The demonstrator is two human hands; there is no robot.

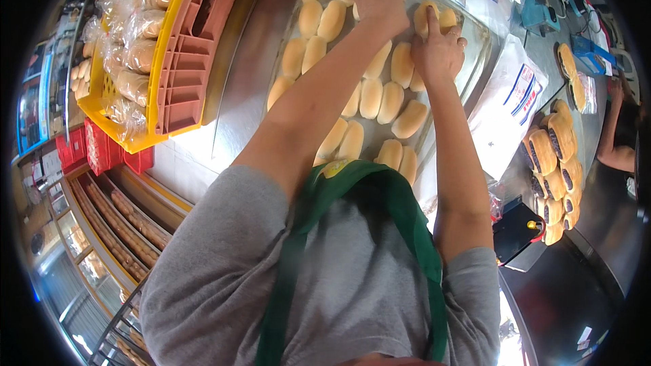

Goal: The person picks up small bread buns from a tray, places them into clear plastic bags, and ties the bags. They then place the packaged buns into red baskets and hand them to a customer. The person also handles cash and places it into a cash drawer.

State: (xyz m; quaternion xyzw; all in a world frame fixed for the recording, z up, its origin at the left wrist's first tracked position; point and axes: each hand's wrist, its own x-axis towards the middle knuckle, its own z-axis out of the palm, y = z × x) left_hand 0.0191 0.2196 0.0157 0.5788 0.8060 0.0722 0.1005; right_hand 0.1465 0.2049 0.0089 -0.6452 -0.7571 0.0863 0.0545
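Long golden bread rolls (371,98) lie in loose rows on a large metal tray (489,30) in front of me. My left hand (381,8) reaches to the tray's far side, over rolls in the back rows. Its fingers are blurred and partly hidden, so what they hold cannot be made out. Farther right, my right hand (439,54) is at a bread roll (422,22) near the tray's far right corner. The index finger stretches along this roll and the thumb is at its near end. A second roll (447,18) touches the fingers' other side.
At left stands a yellow crate (154,105) of bagged bread beside a brown plastic crate (183,71). White printed plastic bags (505,108) lie along the tray's right edge. Dark-filled rolls (553,163) are stacked farther right. Another person's arm (612,125) shows at far right.
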